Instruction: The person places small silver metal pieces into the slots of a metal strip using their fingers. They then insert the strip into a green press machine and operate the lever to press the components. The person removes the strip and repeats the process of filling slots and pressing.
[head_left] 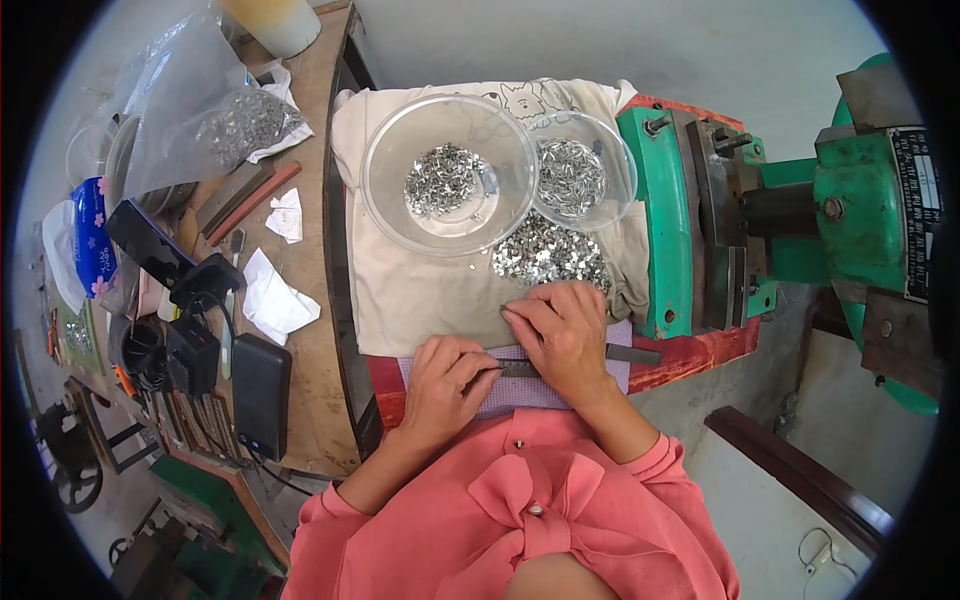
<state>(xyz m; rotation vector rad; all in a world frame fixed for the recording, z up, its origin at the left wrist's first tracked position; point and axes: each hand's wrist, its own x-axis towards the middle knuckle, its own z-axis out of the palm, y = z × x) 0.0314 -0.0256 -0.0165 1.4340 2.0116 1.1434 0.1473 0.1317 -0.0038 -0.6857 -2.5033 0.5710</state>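
My left hand (pixel 443 383) pinches the left end of a thin flat metal strip (pixel 630 353) that lies across a pale checked cloth (pixel 520 395). My right hand (pixel 562 335) presses down on the middle of the same strip, fingertips at the edge of a beige cloth (pixel 420 290). Just beyond the fingers lies a loose heap of small shiny metal pieces (pixel 550 255). Behind it stand two clear plastic bowls, a large one (pixel 448 175) and a smaller one (pixel 585 170), both holding more such pieces.
A green press machine (pixel 800 215) stands on a red base to the right. On the wooden bench at left lie a clear bag of metal pieces (pixel 215 120), crumpled tissues (pixel 272 300), a black power bank (pixel 260 395), chargers and cables.
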